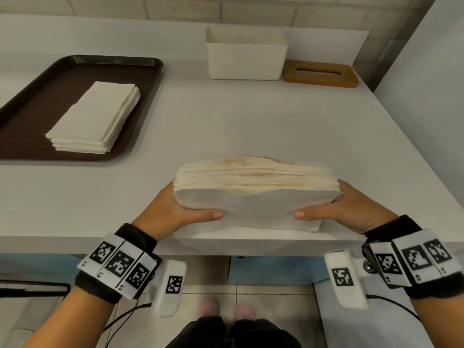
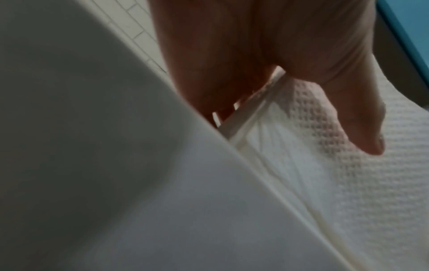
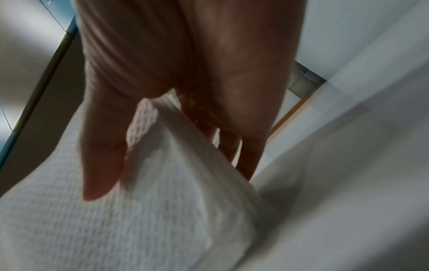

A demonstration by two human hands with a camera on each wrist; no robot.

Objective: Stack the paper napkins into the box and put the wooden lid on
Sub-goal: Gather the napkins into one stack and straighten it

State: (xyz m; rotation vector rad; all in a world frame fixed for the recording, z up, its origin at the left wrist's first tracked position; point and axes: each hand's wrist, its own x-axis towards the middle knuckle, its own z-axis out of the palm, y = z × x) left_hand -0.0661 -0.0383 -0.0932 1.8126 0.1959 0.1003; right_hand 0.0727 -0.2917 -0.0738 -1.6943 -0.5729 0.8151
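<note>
Here, from the head view, a thick stack of paper napkins [image 1: 256,189] stands tilted on its long edge at the near edge of the white surface [image 1: 226,116], held between the left hand [image 1: 173,209] and the right hand [image 1: 351,209]; each thumb lies across the near embossed face while the fingers reach behind the stack's ends, so both hands are clamped on it. A second napkin stack [image 1: 95,119] lies flat on the brown tray [image 1: 37,96] at far left. The white box [image 1: 246,56] stands open at the far side, with the wooden lid [image 1: 321,74] lying flat just beside it on the right. From the left wrist, the thumb presses the embossed sheet [image 2: 348,183] and the fingers [image 2: 209,91] curl behind the stack's edge. From the right wrist, the thumb and fingers [image 3: 246,146] likewise grip the napkins [image 3: 139,229] from both sides.
</note>
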